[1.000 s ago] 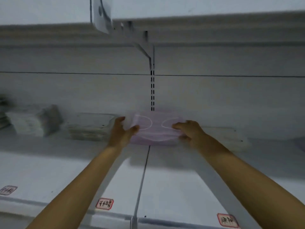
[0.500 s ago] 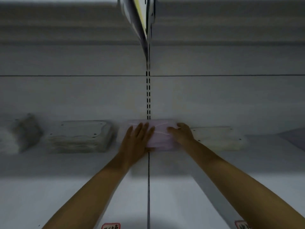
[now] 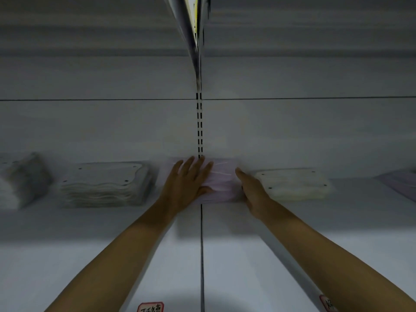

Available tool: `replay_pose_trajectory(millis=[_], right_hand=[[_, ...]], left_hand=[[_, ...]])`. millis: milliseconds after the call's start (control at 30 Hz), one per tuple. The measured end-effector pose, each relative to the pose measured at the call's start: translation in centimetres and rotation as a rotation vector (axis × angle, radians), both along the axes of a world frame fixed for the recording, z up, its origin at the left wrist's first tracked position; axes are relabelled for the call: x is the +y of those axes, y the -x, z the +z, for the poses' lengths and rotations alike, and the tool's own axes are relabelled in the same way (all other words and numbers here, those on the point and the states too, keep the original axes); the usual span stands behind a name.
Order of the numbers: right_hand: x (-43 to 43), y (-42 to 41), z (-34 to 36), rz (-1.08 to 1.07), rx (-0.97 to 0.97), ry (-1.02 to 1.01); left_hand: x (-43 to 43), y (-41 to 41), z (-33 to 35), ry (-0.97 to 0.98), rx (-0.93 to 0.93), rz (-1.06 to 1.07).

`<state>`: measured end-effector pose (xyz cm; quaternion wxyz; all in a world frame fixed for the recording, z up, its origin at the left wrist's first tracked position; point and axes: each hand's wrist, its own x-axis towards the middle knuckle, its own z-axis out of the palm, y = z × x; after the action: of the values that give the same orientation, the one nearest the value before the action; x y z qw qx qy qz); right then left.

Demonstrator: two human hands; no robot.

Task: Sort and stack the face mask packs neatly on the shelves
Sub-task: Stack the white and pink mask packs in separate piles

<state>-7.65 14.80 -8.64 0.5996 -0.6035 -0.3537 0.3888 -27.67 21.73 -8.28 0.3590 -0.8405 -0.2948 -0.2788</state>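
A stack of pale pink face mask packs (image 3: pixel 221 184) lies at the back of the white shelf (image 3: pixel 292 244), against the rear wall, where two shelf boards meet. My left hand (image 3: pixel 188 183) lies flat on top of the stack with straight, spread fingers. My right hand (image 3: pixel 252 188) presses against the stack's right side, fingers straight. A white mask stack (image 3: pixel 105 183) sits left of the pink one and a cream one (image 3: pixel 295 183) right of it. Another white pile (image 3: pixel 20 179) is at the far left.
A purple pack (image 3: pixel 400 185) shows at the right edge. The shelf above (image 3: pixel 135 30) hangs low overhead, with a bracket (image 3: pixel 194 37) in the middle. Red-framed price labels (image 3: pixel 150 307) sit on the shelf's front edge.
The pink stack was pushed back to the rear wall. My left hand went from gripping its left edge to lying flat on top. The view moved closer.
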Motion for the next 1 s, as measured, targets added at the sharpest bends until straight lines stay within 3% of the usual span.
replay_pose_trajectory(millis=[200, 367, 467, 667, 867, 1000], right_hand=[[-1.1, 0.6, 0.9, -0.032, 0.085, -0.034], [-5.1, 1.4, 1.4, -0.193, -0.067, -0.193], [-7.0, 1.4, 0.9, -0.249, -0.178, -0.147], [-6.4, 2.4, 1.6, -0.031, 0.034, 0.083], [-5.6, 3.2, 1.8, -0.234, 0.120, -0.009], [-5.6, 3.7, 2.7, -0.254, 0.174, -0.069]], left_hand=[[-0.2, 0.2, -0.4, 0.021, 0.018, -0.054], [-0.7, 0.0, -0.3, 0.122, -0.090, -0.011], [-0.6, 0.3, -0.2, 0.130, -0.116, -0.055], [-0.1, -0.4, 1.5, 0.086, -0.203, -0.123], [0.9, 0.2, 1.2, -0.043, -0.113, -0.169], [1.2, 1.1, 1.7, -0.043, -0.094, -0.201]])
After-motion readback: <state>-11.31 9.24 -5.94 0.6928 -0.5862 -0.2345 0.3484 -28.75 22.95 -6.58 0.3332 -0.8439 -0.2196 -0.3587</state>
